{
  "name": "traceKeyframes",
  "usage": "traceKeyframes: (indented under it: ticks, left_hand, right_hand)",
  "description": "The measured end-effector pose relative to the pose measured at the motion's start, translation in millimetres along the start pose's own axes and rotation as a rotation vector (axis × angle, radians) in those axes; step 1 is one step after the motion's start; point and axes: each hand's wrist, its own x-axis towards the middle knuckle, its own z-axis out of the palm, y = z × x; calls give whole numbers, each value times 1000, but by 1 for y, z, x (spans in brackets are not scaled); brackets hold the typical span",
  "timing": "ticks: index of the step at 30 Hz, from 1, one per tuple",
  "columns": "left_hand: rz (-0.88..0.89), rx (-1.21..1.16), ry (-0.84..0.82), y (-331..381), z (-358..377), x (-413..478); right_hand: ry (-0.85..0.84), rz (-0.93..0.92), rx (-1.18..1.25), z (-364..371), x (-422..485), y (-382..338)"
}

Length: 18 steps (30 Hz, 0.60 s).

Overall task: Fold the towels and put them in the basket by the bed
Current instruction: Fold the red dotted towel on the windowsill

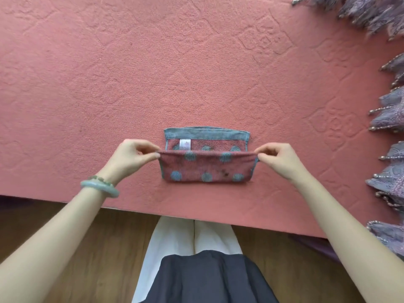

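purple beaded fabric, wooden floor

Green bangle, beaded bracelet on left wrist; perhaps a dark skirt over white trousers.

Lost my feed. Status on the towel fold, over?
Left hand and right hand pinch towel ends. Part-folded on red bedspread. Nothing in the way.
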Motion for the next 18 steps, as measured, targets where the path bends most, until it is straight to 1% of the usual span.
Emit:
traceKeyframes:
  ticks: [4, 8, 11, 18]
  left_hand:
    - [-104, -109, 76, 4, 2, 39]
    - [-147, -51, 98, -3, 2, 62]
    - [-176, 18, 146, -7, 3, 69]
    - [-205, 119, 278, 2, 15, 70]
  right_hand:
    - [100, 66, -11, 6, 44, -2]
    - [148, 87, -105, 9, 65, -8]
    - [168, 78, -152, 12, 69, -11]
    - [189, 65, -153, 18, 71, -13]
